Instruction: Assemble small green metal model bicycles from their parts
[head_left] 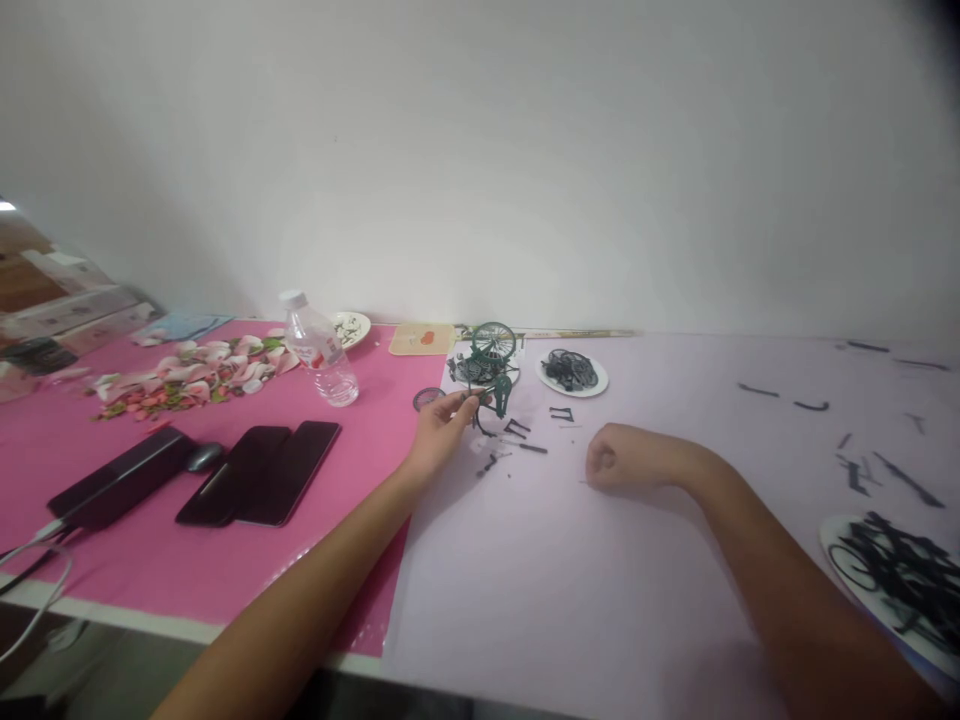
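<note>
My left hand (pixel 439 432) reaches forward and pinches the lower frame of a small green model bicycle (pixel 487 368) that stands on the pale table sheet (pixel 570 580). Small black loose parts (pixel 517 440) lie scattered just right of that hand. My right hand (pixel 611 458) rests on the sheet as a loose fist, apart from the model; whether anything is in it is hidden. A small black wheel (pixel 427 398) lies just left of my left hand.
A white plate of black parts (pixel 573 372) sits behind the model, another plate (pixel 892 570) at the right edge. On the pink sheet (pixel 150 560) lie two phones (pixel 262 472), a black box (pixel 124 478), a mouse (pixel 204 456), a water bottle (pixel 321 350) and flower petals (pixel 187 375).
</note>
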